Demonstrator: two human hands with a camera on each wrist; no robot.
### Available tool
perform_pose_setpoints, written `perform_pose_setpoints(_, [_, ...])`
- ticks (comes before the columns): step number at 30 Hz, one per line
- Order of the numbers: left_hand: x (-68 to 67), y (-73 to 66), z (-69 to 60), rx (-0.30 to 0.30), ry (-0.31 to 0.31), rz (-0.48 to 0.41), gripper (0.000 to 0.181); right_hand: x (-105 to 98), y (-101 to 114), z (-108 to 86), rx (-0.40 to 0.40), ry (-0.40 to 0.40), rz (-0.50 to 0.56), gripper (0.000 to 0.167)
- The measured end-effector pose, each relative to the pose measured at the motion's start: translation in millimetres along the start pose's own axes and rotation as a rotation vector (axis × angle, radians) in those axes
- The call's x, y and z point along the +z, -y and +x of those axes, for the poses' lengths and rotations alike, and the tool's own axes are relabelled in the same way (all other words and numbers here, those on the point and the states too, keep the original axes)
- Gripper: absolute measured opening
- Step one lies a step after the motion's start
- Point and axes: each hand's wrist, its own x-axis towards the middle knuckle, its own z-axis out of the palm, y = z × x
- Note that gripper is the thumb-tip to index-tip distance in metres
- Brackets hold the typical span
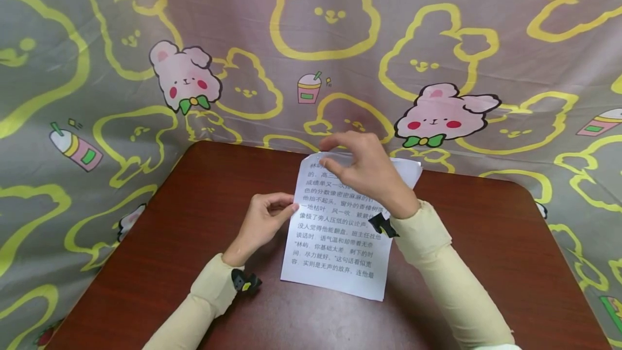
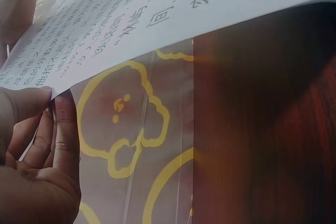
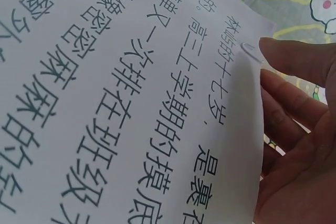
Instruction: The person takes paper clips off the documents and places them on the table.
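Printed sheets of paper (image 1: 335, 253), seemingly more than one layer, stand tilted up over the table, covered in Chinese text. My left hand (image 1: 264, 223) pinches their left edge between thumb and fingers, as the left wrist view also shows at the paper (image 2: 173, 9). At the top edge is my right hand (image 1: 366, 172), thumb and index finger parted in a C shape. In the right wrist view a small paper clip (image 3: 251, 52) sits on the page by the top edge, close to the right thumb (image 3: 294, 56). The other right fingers are partly behind the paper.
A dark reddish-brown table (image 1: 194, 220) lies under the hands. Behind it hangs a grey curtain (image 1: 252, 26) with yellow outlines and rabbit faces, close to the table's far edge. Both wrists wear dark straps.
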Motion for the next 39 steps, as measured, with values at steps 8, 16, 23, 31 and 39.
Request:
perform_pose_setpoints(8, [-0.2,-1.7,-0.4,-0.002,-0.003,-0.002,0.015,2.7,1.6,3.8,0.016,0.039,-0.012,0.025])
perform_pose_setpoints(16, [-0.2,-2.1,-0.4,-0.002,-0.003,0.003,0.015,3.5,2.7,6.4,0.017,0.072,0.0,0.018])
perform_pose_setpoints(23, [-0.8,-3.8,-0.5,-0.006,0.001,0.005,0.015,3.6,3.5,7.3,0.015,0.073,0.009,0.014])
perform_pose_setpoints(31, [-0.7,-4.2,0.6,0.001,-0.003,0.01,0.015,3.6,2.0,7.0,0.022,0.077,0.013,0.013])
perform_pose_setpoints(39, [-1.5,-3.9,0.5,0.007,-0.002,0.014,0.015,3.5,2.6,7.5,0.028,0.079,0.021,0.012])
